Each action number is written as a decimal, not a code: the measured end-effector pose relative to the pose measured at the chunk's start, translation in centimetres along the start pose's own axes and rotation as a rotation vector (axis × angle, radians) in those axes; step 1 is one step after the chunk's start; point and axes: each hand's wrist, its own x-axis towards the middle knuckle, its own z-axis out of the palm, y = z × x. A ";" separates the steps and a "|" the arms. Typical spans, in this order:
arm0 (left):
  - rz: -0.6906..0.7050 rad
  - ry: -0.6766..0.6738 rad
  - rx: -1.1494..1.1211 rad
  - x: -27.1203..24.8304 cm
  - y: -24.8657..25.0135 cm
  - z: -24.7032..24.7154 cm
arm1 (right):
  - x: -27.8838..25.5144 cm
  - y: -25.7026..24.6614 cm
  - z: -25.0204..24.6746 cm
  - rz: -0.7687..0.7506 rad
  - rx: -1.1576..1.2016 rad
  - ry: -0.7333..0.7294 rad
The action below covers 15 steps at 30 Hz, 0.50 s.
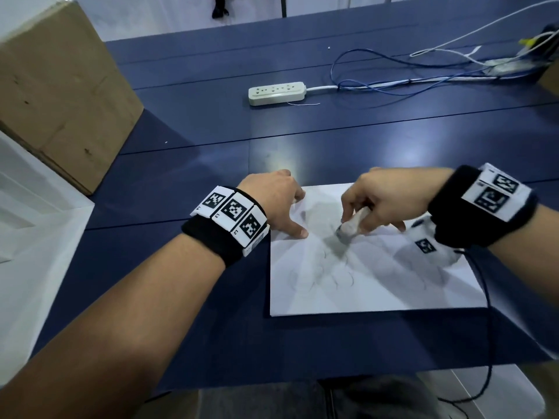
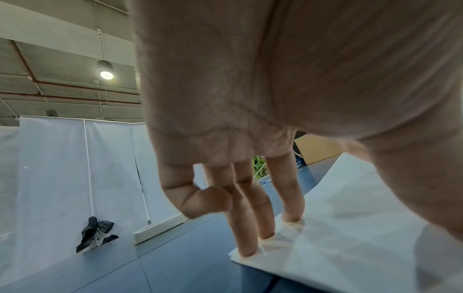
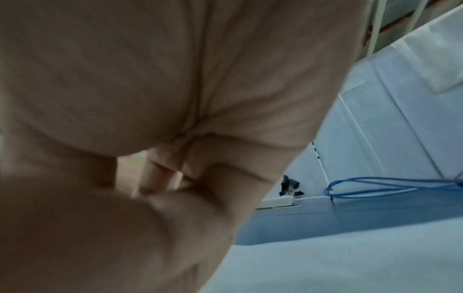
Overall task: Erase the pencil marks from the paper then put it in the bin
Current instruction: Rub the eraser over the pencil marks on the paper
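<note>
While the paper (image 1: 357, 282) lies flat on the blue table (image 1: 211, 140), the left hand (image 1: 273, 201) pins its far left corner, three straight fingers (image 2: 250, 234) pressing down and the little finger curled clear. Right hand (image 1: 375, 201) pinches a whitish eraser (image 1: 352, 225) between curled fingers and thumb, its grey tip on the paper near the middle; eraser is motion-blurred. Pencil marks (image 1: 320, 276) nearer the person than the eraser are faint loops, hard to read. Right wrist view is blurred and mostly palm, so the eraser is hidden there. Beyond the paper sits a white power strip (image 1: 276, 92) with blue cables (image 1: 393, 74). Left of the paper a cardboard box (image 1: 57, 92) is cut off by the frame edge. No bin can be made out.
</note>
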 end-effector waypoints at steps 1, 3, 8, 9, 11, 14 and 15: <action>0.004 0.003 0.003 0.0 0.0 0.0 | 0.6 0.2 -0.4 0.022 -0.017 0.045; 0.016 0.011 0.003 -0.1 0.0 -0.1 | 2.2 0.9 -1.4 0.087 -0.045 0.186; 0.008 0.021 -0.002 -0.1 0.0 0.0 | 2.3 1.4 -1.7 0.097 -0.054 0.282; 0.004 0.018 -0.005 -0.1 0.0 0.1 | 1.6 1.0 -1.3 0.064 -0.041 0.216; 0.000 0.014 -0.007 -0.1 -0.1 0.1 | 0.6 0.2 -0.5 0.009 -0.015 0.050; 0.003 0.016 -0.004 -0.1 0.0 0.0 | 1.2 0.4 -1.0 0.028 -0.044 0.086; 0.002 0.018 -0.001 -0.1 0.0 0.0 | 1.9 0.8 -1.4 0.057 -0.056 0.164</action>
